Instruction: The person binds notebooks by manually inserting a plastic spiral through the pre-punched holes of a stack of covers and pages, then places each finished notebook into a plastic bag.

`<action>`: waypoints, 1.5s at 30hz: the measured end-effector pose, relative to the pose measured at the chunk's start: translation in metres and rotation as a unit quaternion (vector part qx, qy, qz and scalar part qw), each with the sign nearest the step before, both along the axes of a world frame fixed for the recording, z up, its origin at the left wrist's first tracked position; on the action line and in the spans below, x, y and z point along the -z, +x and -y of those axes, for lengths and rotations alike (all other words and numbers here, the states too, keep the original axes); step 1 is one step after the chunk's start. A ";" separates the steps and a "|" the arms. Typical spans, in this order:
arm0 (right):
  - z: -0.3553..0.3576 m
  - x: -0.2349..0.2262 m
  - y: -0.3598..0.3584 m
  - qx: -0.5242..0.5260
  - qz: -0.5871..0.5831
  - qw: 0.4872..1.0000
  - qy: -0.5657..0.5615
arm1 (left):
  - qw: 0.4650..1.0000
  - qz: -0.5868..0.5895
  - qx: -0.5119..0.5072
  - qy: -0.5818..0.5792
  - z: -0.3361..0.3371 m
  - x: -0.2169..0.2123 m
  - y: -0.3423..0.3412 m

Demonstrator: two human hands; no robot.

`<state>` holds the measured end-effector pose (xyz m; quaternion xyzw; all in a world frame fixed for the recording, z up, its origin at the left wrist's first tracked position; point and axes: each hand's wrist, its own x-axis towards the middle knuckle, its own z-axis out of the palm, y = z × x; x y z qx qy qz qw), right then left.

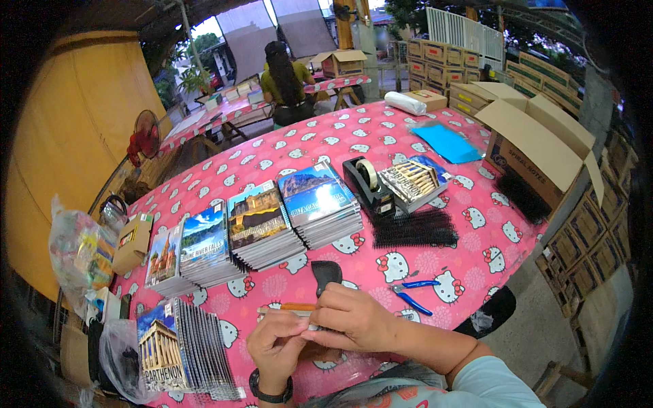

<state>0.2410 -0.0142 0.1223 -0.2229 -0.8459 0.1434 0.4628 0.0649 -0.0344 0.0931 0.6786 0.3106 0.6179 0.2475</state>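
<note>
In the head view, both hands meet at the table's near edge. The left hand [275, 342] and right hand [357, 319] have thumbs and fingers drawn together, seemingly pinching a pale piece [313, 327] between them; it is too hidden to identify. An orange strip [298, 307] lies just beyond the fingers, a black pad [326, 275] farther off. The blue pliers [416, 296] lie to the right, untouched, with black coils [415, 229] beyond and notebooks [262, 221] far left. The step looks like fine fingertip work; the next move calls for steady, matched pinches.
</note>
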 end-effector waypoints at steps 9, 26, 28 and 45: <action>0.008 0.004 0.005 0.035 0.103 0.994 -0.013 | 0.984 -0.149 -0.095 0.039 -0.004 0.012 0.001; -0.016 0.042 0.067 0.147 -0.043 0.966 -0.210 | 0.776 -0.451 -0.435 -0.073 -0.012 -0.131 -0.261; -0.014 0.042 0.060 0.125 -0.035 0.977 -0.167 | 0.763 -0.515 -0.380 -0.088 -0.041 -0.076 -0.279; -0.143 0.068 0.165 0.380 0.004 0.922 -0.072 | 0.810 -0.465 -0.227 -0.276 -0.060 -0.006 -0.280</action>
